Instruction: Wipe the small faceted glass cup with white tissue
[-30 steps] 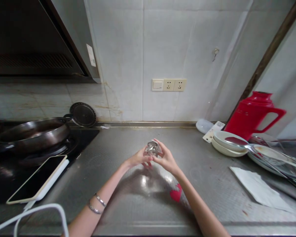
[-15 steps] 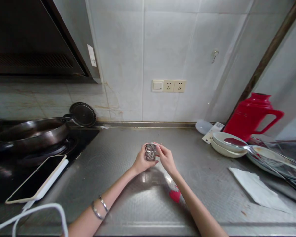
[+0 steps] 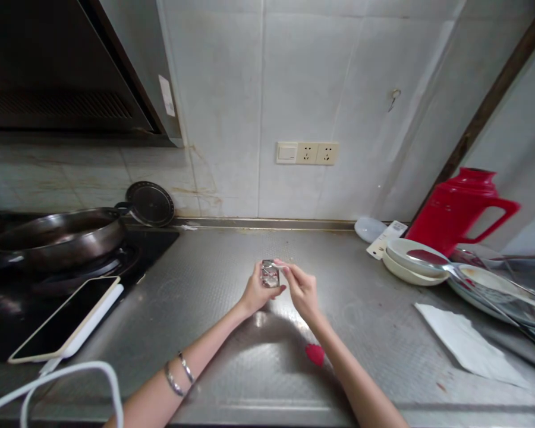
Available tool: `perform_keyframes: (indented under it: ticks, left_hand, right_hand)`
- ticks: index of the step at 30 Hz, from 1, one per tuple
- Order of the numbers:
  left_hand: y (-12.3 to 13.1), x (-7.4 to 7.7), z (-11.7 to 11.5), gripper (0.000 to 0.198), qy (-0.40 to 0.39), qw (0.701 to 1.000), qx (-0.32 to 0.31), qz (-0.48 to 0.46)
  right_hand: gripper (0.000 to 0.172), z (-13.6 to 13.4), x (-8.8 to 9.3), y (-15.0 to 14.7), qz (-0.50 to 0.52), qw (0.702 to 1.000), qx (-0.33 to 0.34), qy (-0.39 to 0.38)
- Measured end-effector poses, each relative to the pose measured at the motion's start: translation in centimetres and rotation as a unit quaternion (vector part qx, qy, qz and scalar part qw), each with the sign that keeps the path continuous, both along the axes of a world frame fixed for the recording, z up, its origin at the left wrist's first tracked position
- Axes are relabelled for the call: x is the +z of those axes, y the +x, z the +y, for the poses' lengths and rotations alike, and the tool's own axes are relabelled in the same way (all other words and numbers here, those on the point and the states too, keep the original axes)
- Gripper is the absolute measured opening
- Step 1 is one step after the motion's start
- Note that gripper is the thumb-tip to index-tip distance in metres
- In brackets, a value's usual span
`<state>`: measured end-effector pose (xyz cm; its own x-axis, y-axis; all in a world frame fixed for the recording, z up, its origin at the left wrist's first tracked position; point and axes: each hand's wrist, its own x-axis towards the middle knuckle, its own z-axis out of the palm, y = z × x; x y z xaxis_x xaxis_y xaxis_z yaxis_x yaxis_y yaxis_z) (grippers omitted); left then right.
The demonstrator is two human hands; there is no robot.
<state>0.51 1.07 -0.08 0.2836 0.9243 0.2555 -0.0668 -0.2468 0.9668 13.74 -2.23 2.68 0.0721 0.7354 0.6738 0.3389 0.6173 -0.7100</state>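
Observation:
A small clear glass jar is held a little above the steel counter, near its middle. My left hand is wrapped round the jar from the left and below. My right hand is beside it on the right, fingers pinched at the jar's top edge; what they pinch is too small to name. A small red cap-like thing lies on the counter under my right forearm.
A phone and white cable lie front left by the stove with its pan. At right stand a red jug, stacked bowls, plates and a paper sheet.
The jar has turned upright in my left hand and my right hand's fingers have shifted to its top edge. The view has tilted slightly.

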Motion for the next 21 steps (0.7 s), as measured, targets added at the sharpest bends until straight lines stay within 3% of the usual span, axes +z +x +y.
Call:
perform_keyframes:
  ticks: [4, 8, 13, 18, 21]
  left_hand:
    - [-0.2, 0.4, -0.2, 0.062, 0.04, 0.999, 0.008, 0.014]
    - [-0.2, 0.3, -0.3, 0.072, 0.072, 0.995, 0.023, 0.061]
    - [0.2, -0.1, -0.5, 0.068, 0.088, 0.994, 0.028, 0.06]
    - [0.2, 0.0, -0.2, 0.059, -0.005, 1.0, 0.014, 0.019]
    - [-0.2, 0.2, 0.1, 0.059, 0.02, 0.999, 0.028, 0.034]
  right_hand:
    - [0.032, -0.1, 0.7, 0.6, 0.046, 0.997, -0.045, -0.038]
    - [0.03, 0.5, 0.6, 0.6, 0.057, 0.993, -0.107, -0.013]
    - [0.026, 0.5, -0.1, -0.1, -0.019, 0.999, -0.048, 0.003]
    - [0.026, -0.2, 0.2, -0.3, -0.034, 0.998, -0.039, 0.041]
    - [0.025, -0.3, 0.6, 0.0, -0.04, 0.997, -0.04, 0.049]
